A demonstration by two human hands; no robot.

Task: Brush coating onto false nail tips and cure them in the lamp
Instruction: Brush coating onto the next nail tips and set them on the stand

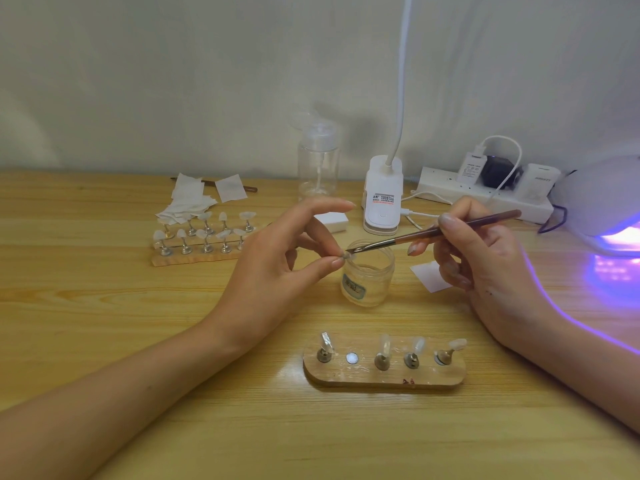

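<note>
We brush a nail tip over the jar.
Our left hand pinches it, our right hand grips the brush; jar label illegible.

Wooden table with jar, curing lamp

A pale grey-white wall fills the upper half of the view, plain, with soft shadows on it. Below it is a desk of light yellow wood, with the grain running from left to right. At the right side a violet glow lies on the wood. A white clip lamp stands near the wall, and its thin neck goes up out of view.
</note>
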